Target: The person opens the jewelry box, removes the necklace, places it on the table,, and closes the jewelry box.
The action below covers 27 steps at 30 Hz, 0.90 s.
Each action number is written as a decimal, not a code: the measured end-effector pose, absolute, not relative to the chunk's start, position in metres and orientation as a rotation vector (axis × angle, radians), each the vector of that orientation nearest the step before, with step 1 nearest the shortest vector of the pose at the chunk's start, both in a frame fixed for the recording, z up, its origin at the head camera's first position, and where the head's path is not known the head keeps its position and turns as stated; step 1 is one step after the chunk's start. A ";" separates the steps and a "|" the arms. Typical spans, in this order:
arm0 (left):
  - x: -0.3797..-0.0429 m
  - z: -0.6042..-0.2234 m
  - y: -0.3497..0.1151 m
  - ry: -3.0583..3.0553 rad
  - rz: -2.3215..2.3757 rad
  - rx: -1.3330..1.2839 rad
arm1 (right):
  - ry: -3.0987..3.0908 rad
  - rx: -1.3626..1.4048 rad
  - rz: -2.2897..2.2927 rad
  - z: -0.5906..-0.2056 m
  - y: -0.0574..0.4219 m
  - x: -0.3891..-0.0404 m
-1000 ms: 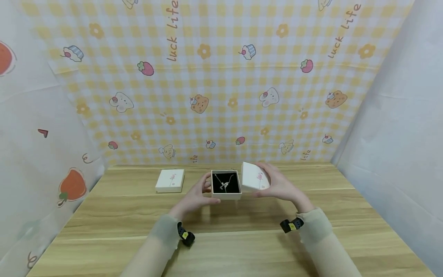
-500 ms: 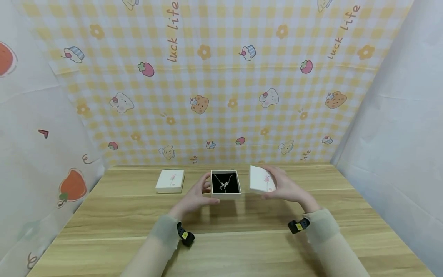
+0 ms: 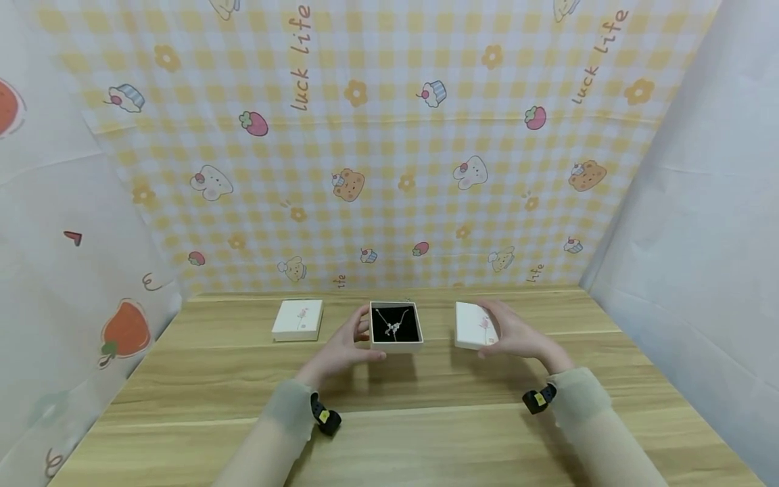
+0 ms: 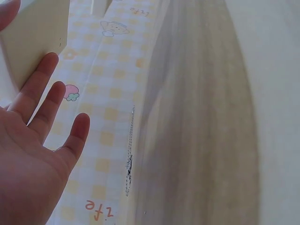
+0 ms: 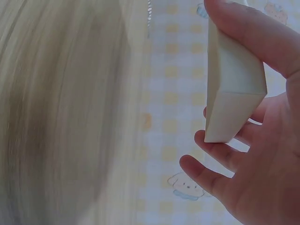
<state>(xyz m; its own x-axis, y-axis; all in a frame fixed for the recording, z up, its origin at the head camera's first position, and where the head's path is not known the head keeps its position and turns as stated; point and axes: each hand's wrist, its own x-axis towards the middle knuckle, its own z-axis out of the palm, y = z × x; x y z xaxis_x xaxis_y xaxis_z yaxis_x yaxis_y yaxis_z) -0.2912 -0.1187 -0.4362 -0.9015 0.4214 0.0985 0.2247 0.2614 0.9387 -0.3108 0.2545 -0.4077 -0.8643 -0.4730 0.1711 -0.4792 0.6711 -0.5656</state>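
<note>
My left hand (image 3: 341, 350) grips the left side of a small white box base (image 3: 398, 348), thumb in front and fingers behind. On its black lining lies a silvery necklace (image 3: 394, 330) with a pendant. The left wrist view catches the outside of this box (image 4: 35, 42) and several fingers spread beside it. Over to the right, my right hand (image 3: 517, 335) holds the white lid (image 3: 471, 326), printed with a pink flower, between thumb and fingers. In the right wrist view the lid (image 5: 239, 91) shows its edge and hollow side. Shadows fall on the table below both pieces.
A closed white box (image 3: 298, 320) with a similar pink print rests on the wooden table (image 3: 389, 443), left of the left hand. A thin silvery chain (image 4: 129, 164) lies near the table's back edge. A checked cloth (image 3: 389, 149) hangs behind.
My right hand has carried the lid right and slightly down, widening the gap to the box base. The left hand and its box have stayed nearly still.
</note>
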 end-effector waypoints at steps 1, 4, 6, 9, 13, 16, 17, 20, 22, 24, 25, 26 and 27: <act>-0.291 -0.436 -0.119 2.352 1.705 0.611 | -2.864 0.817 0.976 -0.408 0.256 -0.311; -0.291 -0.437 -0.120 2.357 1.700 0.609 | -2.869 0.831 0.979 -0.409 0.260 -0.311; -0.291 -0.437 -0.120 2.356 1.702 0.610 | -2.874 0.844 0.972 -0.410 0.263 -0.310; -0.291 -0.438 -0.120 2.358 1.701 0.614 | -2.891 0.847 0.944 -0.414 0.267 -0.310; -0.291 -0.438 -0.119 2.359 1.692 0.612 | -2.916 0.835 0.918 -0.420 0.272 -0.310; -0.290 -0.437 -0.119 2.362 1.685 0.611 | -2.945 0.821 0.918 -0.425 0.275 -0.309; -0.290 -0.437 -0.119 2.364 1.683 0.609 | -2.958 0.809 0.929 -0.427 0.276 -0.309; -0.290 -0.437 -0.119 2.372 1.679 0.609 | -2.995 0.799 0.956 -0.429 0.279 -0.308; -0.290 -0.437 -0.119 2.372 1.679 0.605 | -3.013 0.800 0.979 -0.431 0.280 -0.308; -0.290 -0.437 -0.119 2.370 1.681 0.606 | -3.026 0.809 0.986 -0.432 0.281 -0.308; -0.290 -0.437 -0.119 2.370 1.682 0.607 | -3.031 0.814 0.986 -0.433 0.281 -0.308; -0.290 -0.437 -0.118 2.369 1.683 0.609 | -3.035 0.821 0.986 -0.434 0.282 -0.308; -0.290 -0.437 -0.118 2.367 1.685 0.610 | -3.039 0.820 0.991 -0.435 0.282 -0.309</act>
